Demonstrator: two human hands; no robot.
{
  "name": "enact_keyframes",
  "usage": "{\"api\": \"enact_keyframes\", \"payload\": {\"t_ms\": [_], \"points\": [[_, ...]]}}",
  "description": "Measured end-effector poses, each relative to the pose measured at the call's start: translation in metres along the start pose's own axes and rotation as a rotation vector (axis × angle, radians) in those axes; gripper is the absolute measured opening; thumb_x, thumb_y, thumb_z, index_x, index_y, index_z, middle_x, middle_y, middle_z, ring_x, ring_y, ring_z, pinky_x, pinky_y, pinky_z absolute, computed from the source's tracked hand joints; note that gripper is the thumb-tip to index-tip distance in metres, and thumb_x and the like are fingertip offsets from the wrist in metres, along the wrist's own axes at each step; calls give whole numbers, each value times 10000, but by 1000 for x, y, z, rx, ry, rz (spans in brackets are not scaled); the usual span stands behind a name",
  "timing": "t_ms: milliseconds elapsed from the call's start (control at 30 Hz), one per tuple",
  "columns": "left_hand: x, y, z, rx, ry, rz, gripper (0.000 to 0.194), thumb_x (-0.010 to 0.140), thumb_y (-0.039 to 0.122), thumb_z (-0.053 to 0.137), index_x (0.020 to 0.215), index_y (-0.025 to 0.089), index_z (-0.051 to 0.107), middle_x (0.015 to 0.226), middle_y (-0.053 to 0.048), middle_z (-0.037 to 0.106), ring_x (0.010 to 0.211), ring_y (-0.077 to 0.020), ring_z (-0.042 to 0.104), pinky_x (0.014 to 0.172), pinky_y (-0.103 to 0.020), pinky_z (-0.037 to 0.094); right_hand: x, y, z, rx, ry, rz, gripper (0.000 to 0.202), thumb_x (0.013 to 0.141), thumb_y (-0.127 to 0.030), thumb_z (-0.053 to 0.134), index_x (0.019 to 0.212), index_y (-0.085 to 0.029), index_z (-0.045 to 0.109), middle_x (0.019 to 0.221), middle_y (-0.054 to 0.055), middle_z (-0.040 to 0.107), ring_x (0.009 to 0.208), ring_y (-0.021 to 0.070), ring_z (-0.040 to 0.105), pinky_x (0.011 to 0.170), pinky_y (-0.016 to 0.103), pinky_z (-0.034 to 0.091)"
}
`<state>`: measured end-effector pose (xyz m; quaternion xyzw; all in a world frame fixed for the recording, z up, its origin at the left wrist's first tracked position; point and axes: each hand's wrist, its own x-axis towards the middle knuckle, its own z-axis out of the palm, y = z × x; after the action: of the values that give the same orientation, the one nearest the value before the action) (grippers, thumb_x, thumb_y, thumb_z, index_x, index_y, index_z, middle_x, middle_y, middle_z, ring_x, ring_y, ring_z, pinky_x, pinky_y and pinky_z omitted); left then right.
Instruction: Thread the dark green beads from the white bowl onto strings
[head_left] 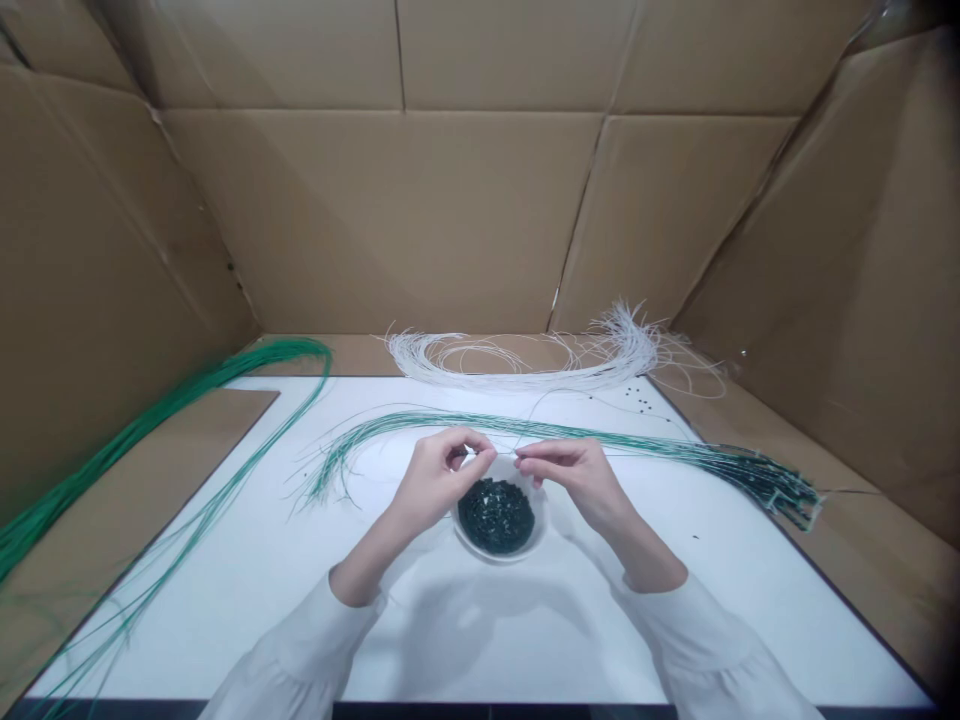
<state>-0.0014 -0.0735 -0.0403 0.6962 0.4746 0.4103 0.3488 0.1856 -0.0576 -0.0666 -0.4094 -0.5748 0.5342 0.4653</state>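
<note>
My left hand is closed in a pinch over the left rim of a white bowl; whatever its fingertips hold is too small to make out. Across from it, my right hand pinches a thin strand that curves up and away to the right. A short gap separates the two sets of fingertips. Small, shiny dark green pieces like beads fill much of the bowl below them. Just behind the hands lies a long bundle of green strands, with dark pieces clustered at its right end.
A coil of white strands lies at the back of the white board. Loose green strands run down the left side. Several dark specks are scattered at back right. Cardboard walls enclose the back and sides.
</note>
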Motion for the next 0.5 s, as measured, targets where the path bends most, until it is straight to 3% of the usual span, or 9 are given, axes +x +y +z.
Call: {"api": "enact_keyframes", "payload": {"t_ms": [200, 500], "points": [[-4, 6, 1, 7, -14, 28, 147, 767, 260, 524, 728, 148, 611, 720, -15, 615, 587, -92, 442, 538, -200, 322, -2, 4, -2, 135, 43, -23, 137, 578, -226, 756, 702, -179, 721, 565, 29, 642, 523, 122, 546, 520, 248, 444], [-5, 8, 2, 3, -27, 33, 159, 771, 272, 524, 725, 152, 618, 717, -15, 620, 581, -95, 441, 526, -202, 315, -1, 4, -3, 178, 60, -19, 120, 566, -207, 761, 674, -179, 718, 569, 40, 647, 539, 136, 551, 496, 251, 428]]}}
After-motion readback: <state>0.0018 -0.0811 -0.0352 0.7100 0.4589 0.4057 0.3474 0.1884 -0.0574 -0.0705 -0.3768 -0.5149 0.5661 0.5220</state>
